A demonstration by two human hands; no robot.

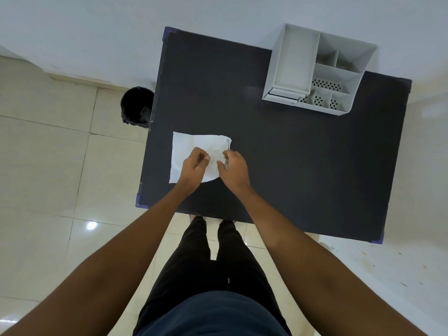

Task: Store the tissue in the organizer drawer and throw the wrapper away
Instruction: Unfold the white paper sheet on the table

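Observation:
A white tissue [194, 144] lies spread out and creased on the left part of the black table [291, 166]. My left hand [195, 166] rests on its near middle with fingers curled, pinching the sheet. My right hand [232, 167] is at the tissue's right edge, fingers closed on something thin and shiny there; I cannot tell whether it is the wrapper or the tissue's edge. The white organizer [317, 69] stands at the table's far right, its small drawer [283, 93] at the lower left front, only slightly out.
A black bin [137, 106] with a dark liner stands on the tiled floor just off the table's far left edge. A white wall runs behind the table. My legs stand at the table's near edge.

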